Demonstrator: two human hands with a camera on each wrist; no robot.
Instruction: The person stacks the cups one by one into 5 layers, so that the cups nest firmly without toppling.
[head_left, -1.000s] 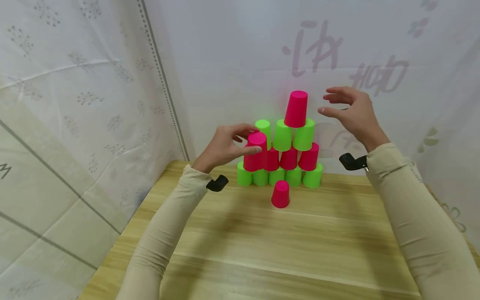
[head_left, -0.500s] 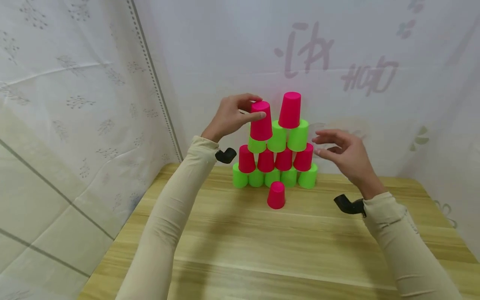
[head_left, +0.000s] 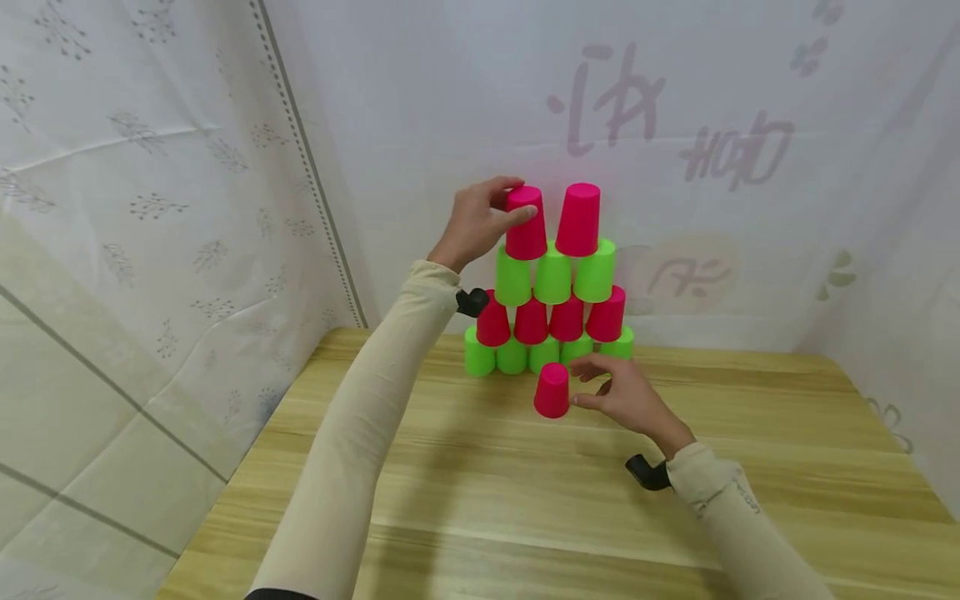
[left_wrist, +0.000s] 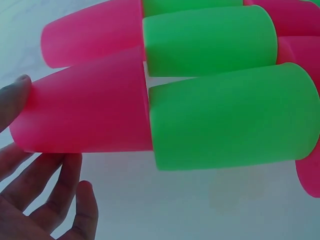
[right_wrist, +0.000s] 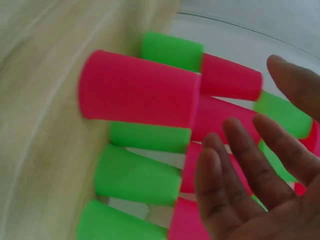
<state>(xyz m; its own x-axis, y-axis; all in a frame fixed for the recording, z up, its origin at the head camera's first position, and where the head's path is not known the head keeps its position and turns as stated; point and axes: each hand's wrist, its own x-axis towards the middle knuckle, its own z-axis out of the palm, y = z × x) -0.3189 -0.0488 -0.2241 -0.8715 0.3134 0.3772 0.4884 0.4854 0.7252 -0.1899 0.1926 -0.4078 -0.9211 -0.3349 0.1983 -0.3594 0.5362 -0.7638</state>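
My left hand (head_left: 480, 217) pinches a pink cup (head_left: 527, 233) near its upturned base, thumb in front and fingers behind. In the left wrist view that upside-down cup (left_wrist: 90, 110) has its rim against the base of a green cup (left_wrist: 230, 120). Beside it, apart, a second pink cup (head_left: 579, 221) stands on the same green row. My right hand (head_left: 626, 396), fingers spread and slightly bent, is just right of a lone pink cup (head_left: 552, 392) on the table. The right wrist view has this pink cup (right_wrist: 140, 90) clear of the fingers.
Beneath is a pyramid of upside-down cups: a green row (head_left: 553, 277), a pink row (head_left: 531, 321) and a green bottom row (head_left: 480, 354) on the wooden table (head_left: 487, 517). A pale printed curtain (head_left: 450, 100) hangs close behind, another cloth (head_left: 150, 250) on the left.
My left hand has lifted the pink cup and set its rim onto the left green cup. My right hand has come down from high on the right to the lone pink cup.
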